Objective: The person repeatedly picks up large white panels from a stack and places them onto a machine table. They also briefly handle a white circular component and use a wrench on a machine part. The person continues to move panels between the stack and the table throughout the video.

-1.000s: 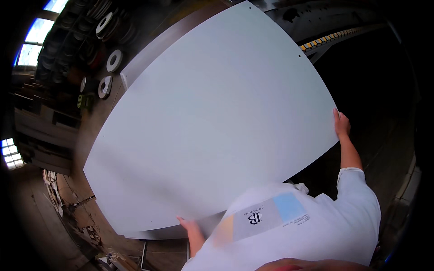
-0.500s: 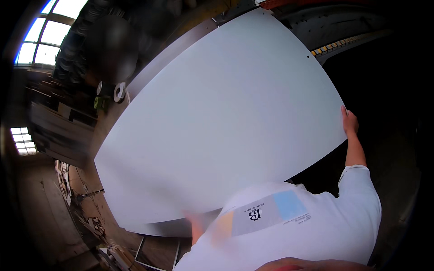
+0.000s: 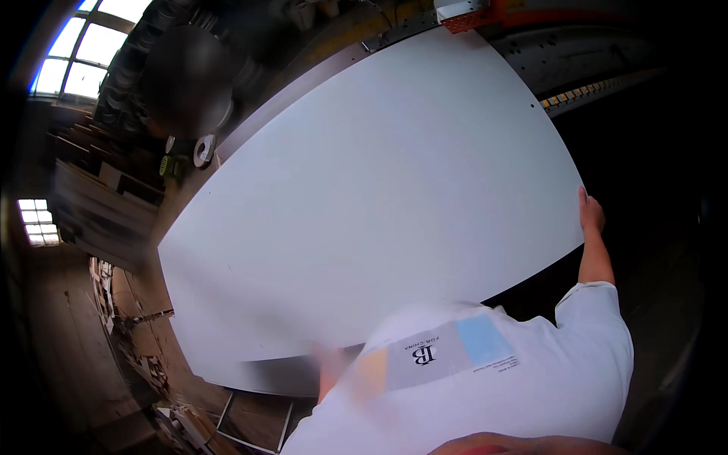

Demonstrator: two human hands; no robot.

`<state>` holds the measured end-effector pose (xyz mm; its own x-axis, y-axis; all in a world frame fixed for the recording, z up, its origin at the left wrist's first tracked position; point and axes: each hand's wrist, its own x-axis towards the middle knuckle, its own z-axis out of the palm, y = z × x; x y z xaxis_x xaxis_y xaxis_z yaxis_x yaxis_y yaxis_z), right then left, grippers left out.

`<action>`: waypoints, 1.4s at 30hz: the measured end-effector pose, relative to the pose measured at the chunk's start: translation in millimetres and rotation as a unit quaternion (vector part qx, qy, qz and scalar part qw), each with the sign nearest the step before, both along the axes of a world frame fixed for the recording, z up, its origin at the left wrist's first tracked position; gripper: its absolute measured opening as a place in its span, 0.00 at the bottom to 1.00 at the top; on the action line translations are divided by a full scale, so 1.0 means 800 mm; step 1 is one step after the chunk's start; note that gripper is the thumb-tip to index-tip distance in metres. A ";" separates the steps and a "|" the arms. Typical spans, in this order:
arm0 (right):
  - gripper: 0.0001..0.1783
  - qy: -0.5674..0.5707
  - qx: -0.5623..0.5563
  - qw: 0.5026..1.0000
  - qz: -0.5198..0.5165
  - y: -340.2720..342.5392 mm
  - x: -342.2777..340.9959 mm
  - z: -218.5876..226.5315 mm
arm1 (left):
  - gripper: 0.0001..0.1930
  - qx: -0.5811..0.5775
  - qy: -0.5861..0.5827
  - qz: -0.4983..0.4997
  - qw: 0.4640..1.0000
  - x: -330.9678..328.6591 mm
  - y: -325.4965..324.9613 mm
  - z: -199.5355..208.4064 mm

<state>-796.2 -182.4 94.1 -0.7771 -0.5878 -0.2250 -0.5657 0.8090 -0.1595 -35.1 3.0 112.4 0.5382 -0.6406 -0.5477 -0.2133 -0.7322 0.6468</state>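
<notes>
A large white panel (image 3: 364, 182) fills the middle of the view, lying flat. My right hand (image 3: 591, 214) is closed round its right edge near the near corner, thumb on top. At the panel's near edge, left of my body, is my left hand (image 3: 327, 362); it touches the edge, but its fingers are blurred. A grey surface (image 3: 284, 375) shows beneath the panel beside that hand. The panel's far end reaches a red-orange perforated machine part (image 3: 464, 21).
A grey ledge (image 3: 296, 83) runs along the panel's far-left side, with white rolls of tape-like strip (image 3: 203, 151) near it. To the right is a machine rail with yellow blocks (image 3: 580, 95). Scrap boards (image 3: 189, 428) and a metal frame (image 3: 254, 444) stand at lower left.
The white panel has slid away from me, its far end now against or under the red-orange part. More grey surface shows at its near edge. My right hand keeps its hold.
</notes>
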 end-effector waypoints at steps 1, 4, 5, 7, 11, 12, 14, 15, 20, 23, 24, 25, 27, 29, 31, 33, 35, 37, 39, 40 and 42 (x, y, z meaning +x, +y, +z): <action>0.41 -0.003 0.001 1.000 0.003 -0.002 0.003 -0.002 | 0.44 -0.009 0.014 0.011 1.000 0.001 -0.012 0.005; 0.41 -0.010 0.003 1.000 0.008 -0.007 0.004 -0.007 | 0.39 -0.048 0.047 0.010 0.998 0.025 -0.008 -0.018; 0.41 -0.011 0.003 1.000 0.009 -0.009 -0.003 -0.014 | 0.37 -0.061 0.053 0.003 0.997 0.033 -0.001 -0.031; 0.41 -0.016 0.002 1.000 0.010 -0.013 -0.005 -0.021 | 0.34 -0.076 0.047 -0.024 0.996 0.042 0.005 -0.044; 0.41 -0.021 0.007 1.000 0.009 -0.020 -0.011 -0.024 | 0.28 -0.105 0.071 -0.041 0.991 0.039 0.003 -0.056; 0.41 -0.023 0.014 1.000 0.007 -0.018 -0.015 -0.026 | 0.27 -0.105 0.182 0.089 0.974 0.024 -0.009 -0.045; 0.41 -0.035 0.008 0.999 0.013 -0.019 -0.028 -0.026 | 0.31 -0.106 0.317 0.153 0.930 0.013 -0.009 -0.044; 0.41 -0.039 0.005 0.999 0.015 -0.019 -0.036 -0.027 | 0.36 -0.105 0.382 0.184 0.899 0.002 -0.013 -0.041; 0.41 -0.031 0.019 0.999 0.007 -0.025 -0.079 -0.031 | 0.30 -0.097 0.325 0.223 0.914 -0.043 -0.023 -0.046; 0.42 -0.047 0.010 0.999 -0.007 -0.034 -0.103 -0.027 | 0.29 -0.099 0.335 0.258 0.901 -0.064 -0.022 -0.063; 0.42 -0.054 0.002 0.998 -0.015 -0.036 -0.112 -0.024 | 0.29 -0.101 0.338 0.267 0.897 -0.072 -0.020 -0.067; 0.42 -0.048 0.002 0.999 -0.012 -0.037 -0.126 -0.025 | 0.29 -0.102 0.342 0.278 0.892 -0.080 -0.019 -0.074; 0.42 -0.038 0.001 0.999 -0.004 -0.035 -0.159 -0.034 | 0.29 -0.106 0.346 0.296 0.884 -0.093 -0.017 -0.086; 0.41 -0.052 0.003 0.999 -0.006 -0.033 -0.189 -0.039 | 0.29 -0.111 0.356 0.318 0.872 -0.109 -0.013 -0.094; 0.41 -0.061 0.005 0.998 -0.010 -0.034 -0.214 -0.040 | 0.31 -0.120 0.377 0.353 0.848 -0.141 -0.030 -0.088; 0.41 -0.066 0.012 0.998 -0.016 -0.036 -0.233 -0.034 | 0.33 -0.136 0.408 0.398 0.810 -0.185 -0.051 -0.071; 0.39 -0.077 0.004 0.997 -0.019 -0.038 -0.241 -0.023 | 0.33 -0.204 0.222 0.109 0.947 -0.193 -0.014 -0.099; 0.38 -0.017 -0.026 0.999 -0.014 -0.030 -0.251 -0.012 | 0.32 -0.235 0.118 -0.073 0.962 -0.215 -0.009 -0.102; 0.37 0.108 -0.075 0.991 0.002 -0.004 -0.255 -0.021 | 0.32 -0.225 0.170 -0.022 0.959 -0.242 -0.023 -0.086; 0.37 0.121 -0.108 0.987 -0.017 0.005 -0.252 -0.017 | 0.32 -0.214 0.217 0.071 0.950 -0.262 -0.034 -0.069; 0.36 0.145 -0.172 0.973 -0.051 0.027 -0.235 -0.003 | 0.32 -0.105 0.383 0.455 0.797 -0.309 -0.071 -0.029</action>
<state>-984.2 -160.6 91.7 -0.8369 -0.5058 0.2090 -0.5467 0.7903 -0.2766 -282.0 -53.8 89.0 0.3915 -0.2963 -0.8712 0.8603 -0.2180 0.4608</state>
